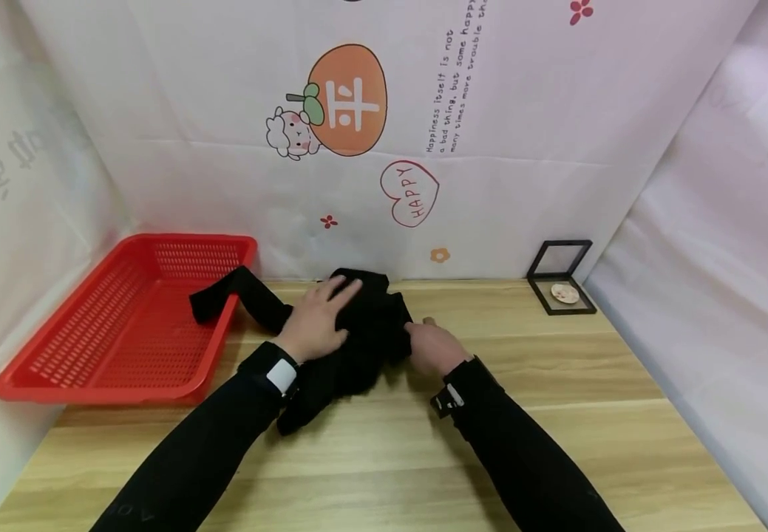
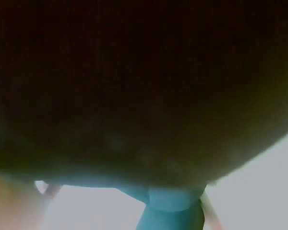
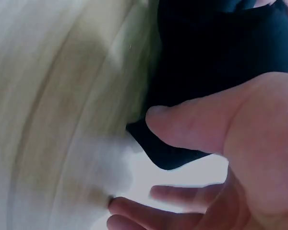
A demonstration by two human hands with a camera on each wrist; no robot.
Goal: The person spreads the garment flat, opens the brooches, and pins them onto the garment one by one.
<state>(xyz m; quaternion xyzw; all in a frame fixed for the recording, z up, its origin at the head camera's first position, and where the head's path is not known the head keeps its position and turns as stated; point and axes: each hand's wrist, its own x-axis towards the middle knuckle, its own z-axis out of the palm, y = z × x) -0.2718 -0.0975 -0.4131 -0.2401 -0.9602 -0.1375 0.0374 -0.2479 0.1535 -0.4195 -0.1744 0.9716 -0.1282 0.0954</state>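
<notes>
A crumpled black cloth (image 1: 364,325) lies bunched on the table, and a long flat strip of it hangs over the right rim of the red basket (image 1: 217,347). My left hand (image 1: 313,321) rests on the cloth's upper left part with fingers spread. At the right edge, my right hand (image 1: 435,347) pinches the cloth. The right wrist view shows the thumb (image 3: 192,122) lying on the black fabric (image 3: 221,52), with several fingers below it apart from the cloth. Dark, blurred material fills most of the left wrist view, hiding the left fingers there.
The perforated red basket stands at the left of the wood-grain table (image 1: 370,473). A black-framed case (image 1: 562,277), standing unfolded with a round pale piece in it, sits at the back right. Printed white sheeting (image 1: 523,199) encloses the back and sides.
</notes>
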